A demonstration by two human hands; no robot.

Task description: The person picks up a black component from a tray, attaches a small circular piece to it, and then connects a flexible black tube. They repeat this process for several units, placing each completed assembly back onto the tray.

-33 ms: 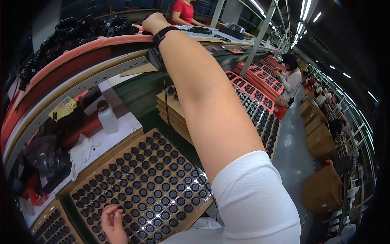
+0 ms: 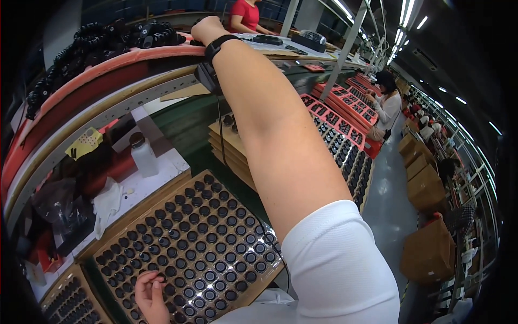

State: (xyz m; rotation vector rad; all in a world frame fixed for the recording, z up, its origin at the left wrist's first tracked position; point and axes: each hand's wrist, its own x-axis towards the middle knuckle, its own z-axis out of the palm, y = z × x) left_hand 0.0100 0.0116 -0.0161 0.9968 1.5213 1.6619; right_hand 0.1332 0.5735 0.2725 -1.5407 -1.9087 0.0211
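Note:
My right arm, in a white sleeve with a black wristband, stretches far forward over the bench. My right hand [image 2: 209, 28] is bent down at the upper ledge, right of a pile of black coiled cords [image 2: 108, 40]; its fingers are mostly hidden, so any hold is unclear. Low in the picture, my left hand [image 2: 151, 296] hovers at a brown tray [image 2: 258, 283] filled with rows of small round black parts [image 2: 200, 247]. Its fingers are loosely bent, the thumb slightly apart, and no object shows between them. One black part lies close by the fingertips.
A white bottle [image 2: 143, 155] and a crumpled white cloth [image 2: 108, 201] stand on the lower shelf at left. Stacked trays [image 2: 217, 141] lie beyond my tray. Red trays [image 2: 345, 102] and a seated person [image 2: 387, 105] are further right. Cardboard boxes [image 2: 429, 248] line the aisle.

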